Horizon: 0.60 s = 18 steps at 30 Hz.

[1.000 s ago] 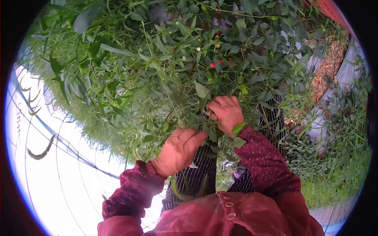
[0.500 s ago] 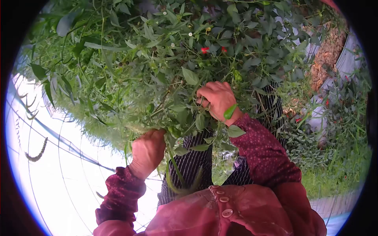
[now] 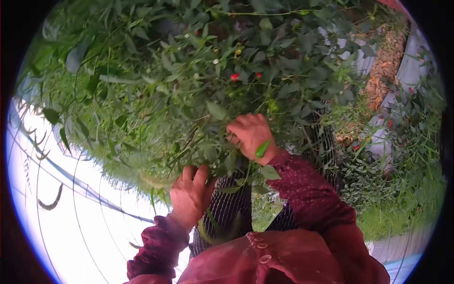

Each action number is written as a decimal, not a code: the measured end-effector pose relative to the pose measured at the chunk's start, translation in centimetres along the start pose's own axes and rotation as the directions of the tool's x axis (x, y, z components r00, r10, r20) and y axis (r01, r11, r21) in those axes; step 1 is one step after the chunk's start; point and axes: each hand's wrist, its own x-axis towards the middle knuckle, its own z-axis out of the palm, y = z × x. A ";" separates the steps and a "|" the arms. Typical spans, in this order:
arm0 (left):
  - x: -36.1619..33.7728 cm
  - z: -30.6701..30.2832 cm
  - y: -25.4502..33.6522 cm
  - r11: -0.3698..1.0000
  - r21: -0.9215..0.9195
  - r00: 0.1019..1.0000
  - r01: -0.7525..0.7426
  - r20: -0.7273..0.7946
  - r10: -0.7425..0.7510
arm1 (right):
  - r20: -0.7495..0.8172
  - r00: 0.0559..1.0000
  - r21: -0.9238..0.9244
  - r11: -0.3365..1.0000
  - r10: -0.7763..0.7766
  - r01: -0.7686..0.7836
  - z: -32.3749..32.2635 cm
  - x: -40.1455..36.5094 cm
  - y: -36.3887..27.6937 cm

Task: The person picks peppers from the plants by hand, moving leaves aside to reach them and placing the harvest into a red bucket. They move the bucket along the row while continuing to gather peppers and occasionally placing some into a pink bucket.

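Head view: left hand (image 3: 191,194), and right hand (image 3: 252,136) farther off, curled at the near leafy plant (image 3: 179,106); its leaves (image 3: 208,150) hid whether either pinched anything. I judged the step as working through them; the next move called for parting them.

No text, label, brand, number or sign could be read anywhere in the view.
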 end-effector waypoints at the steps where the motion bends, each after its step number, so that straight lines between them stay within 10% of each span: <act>1: -0.4 0.7 -0.5 0.999 -0.047 0.997 -0.003 0.073 0.007 | -0.047 0.999 0.010 1.000 -0.006 0.006 0.4 -0.2 0.2; 9: 0.6 2.0 -0.8 0.993 -0.075 0.957 -0.090 0.270 0.107 | -0.045 0.998 0.047 0.998 0.038 -0.036 0.4 -0.2 0.2; 18: 0.3 -5.1 0.4 0.884 -0.226 0.902 -0.408 0.050 0.429 | -0.072 0.997 -0.086 0.996 -0.028 0.022 1.9 -0.6 0.3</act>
